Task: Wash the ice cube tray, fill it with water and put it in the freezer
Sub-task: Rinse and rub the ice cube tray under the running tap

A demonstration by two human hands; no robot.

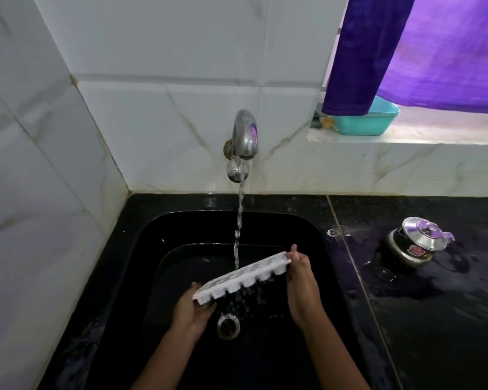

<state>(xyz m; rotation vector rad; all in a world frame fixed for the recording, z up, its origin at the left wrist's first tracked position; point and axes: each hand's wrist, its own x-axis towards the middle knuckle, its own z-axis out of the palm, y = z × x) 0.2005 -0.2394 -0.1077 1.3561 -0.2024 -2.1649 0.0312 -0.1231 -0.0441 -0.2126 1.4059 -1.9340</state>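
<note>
Head view.

- Tray (241,277): white, centre of the frame, held above the black sink (164,229). It is tilted, right end higher, with the cell undersides facing the camera.
- Left hand (190,308): grips the tray's lower left end, fingers (207,306) curled under it.
- Right hand (300,280): grips the upper right end, fingers (293,253) wrapped over the edge.
- Tap (244,133): chrome, on the tiled wall at upper centre. Its stream (238,229) falls onto the tray's top, and water spills off the near edge.
- Drain (228,325): below the tray, between the wrists.
- Desk (434,319): black and wet, right of the sink.
- Pot (414,243): lidded steel, on the desk at right.
- Tub (372,119): teal, on the sill at upper right, partly behind a purple cloth (406,52).
</note>
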